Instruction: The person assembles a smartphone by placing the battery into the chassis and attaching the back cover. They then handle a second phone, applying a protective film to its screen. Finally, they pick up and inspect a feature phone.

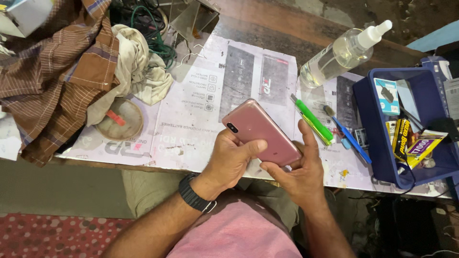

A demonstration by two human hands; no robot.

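Phone (260, 131), pink, back up, is gripped in both the left hand (229, 160) and right hand (299, 169) above the tabletop (191, 110); inspection step judged, firm edge grip needed next.

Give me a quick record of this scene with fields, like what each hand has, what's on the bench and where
Left hand: left hand grips the pink phone from its left side, thumb across its back
Right hand: right hand supports the phone's lower right end, index finger raised
Phone: back side up, tilted, held above the table edge
Right of phone: green cutter, blue brush, blue tray of small packets
Far right: clear spray bottle lying down
Left: brown checked cloth, round dish
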